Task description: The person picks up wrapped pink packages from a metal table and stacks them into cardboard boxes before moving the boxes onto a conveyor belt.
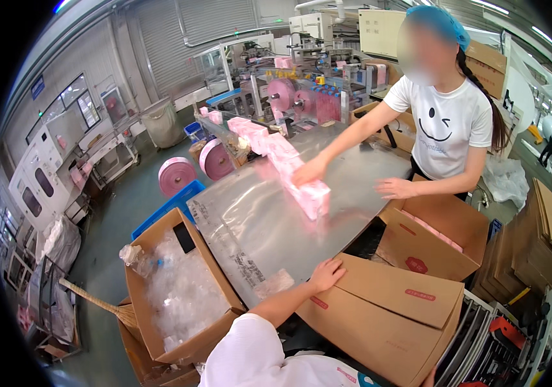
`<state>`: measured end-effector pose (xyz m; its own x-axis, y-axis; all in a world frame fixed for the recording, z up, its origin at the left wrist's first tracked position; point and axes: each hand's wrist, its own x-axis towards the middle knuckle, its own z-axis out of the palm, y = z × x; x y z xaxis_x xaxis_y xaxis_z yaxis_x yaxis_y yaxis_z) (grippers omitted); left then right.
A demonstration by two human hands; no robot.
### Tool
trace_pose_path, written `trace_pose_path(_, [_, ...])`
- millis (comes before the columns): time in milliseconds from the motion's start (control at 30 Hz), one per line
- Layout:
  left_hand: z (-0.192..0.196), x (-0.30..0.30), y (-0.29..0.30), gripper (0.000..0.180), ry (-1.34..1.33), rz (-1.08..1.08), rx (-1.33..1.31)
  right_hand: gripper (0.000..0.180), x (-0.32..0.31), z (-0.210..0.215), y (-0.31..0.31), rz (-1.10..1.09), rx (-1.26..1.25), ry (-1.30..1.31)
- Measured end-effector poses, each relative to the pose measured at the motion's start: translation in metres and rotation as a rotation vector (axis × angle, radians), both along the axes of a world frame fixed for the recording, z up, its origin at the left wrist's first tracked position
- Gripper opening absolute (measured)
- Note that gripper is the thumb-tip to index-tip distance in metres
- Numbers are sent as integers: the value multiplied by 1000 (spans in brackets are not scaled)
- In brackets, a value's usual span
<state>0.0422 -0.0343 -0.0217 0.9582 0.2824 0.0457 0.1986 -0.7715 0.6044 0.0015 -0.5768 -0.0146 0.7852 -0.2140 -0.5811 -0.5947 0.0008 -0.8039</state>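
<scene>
My left hand point(326, 273) rests flat, fingers spread and grasping nothing, on the flap of the open cardboard box point(385, 309) at the steel table point(250, 226) edge; I cannot see my right grip. The row of pink packs point(289, 164) lies ahead and slightly right, long axis running away from me, under a co-worker's hand point(308, 171).

Your left hand point(325, 273) rests flat on the flap of the cardboard box point(385, 309), at the near edge of the steel desk point(250, 219). Well beyond your fingers, a co-worker's hand point(308, 171) presses the row of pink packs point(289, 161).
</scene>
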Motion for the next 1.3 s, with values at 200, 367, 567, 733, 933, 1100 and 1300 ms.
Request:
trace_pose_path(200, [22, -41, -114, 66, 76, 17, -1133, 51, 19, 190, -33, 284, -24, -264])
trace_pose_path(367, [26, -50, -110, 80, 301, -71, -1511, 28, 31, 205, 76, 640, -244, -239])
trace_pose_path(567, [59, -71, -91, 78, 33, -258, -370, 60, 39, 172, 123, 1238, -384, -671])
trace_pose_path(733, [64, -76, -62, 51, 483, -134, -170, 57, 19, 88, 0, 454, -1387, -539])
trace_pose_path(933, [96, -81, -96, 41, 412, -166, 1, 27, -3, 69, -45, 347, -532, 29])
trace_pose_path(1100, [73, -70, -82, 44, 328, -228, -53, 24, 0, 83, -53, 273, -284, 218])
trace_pose_path(1300, [13, -58, -7, 35, 370, -113, -859, 28, 26, 26, -25, 414, -580, -93])
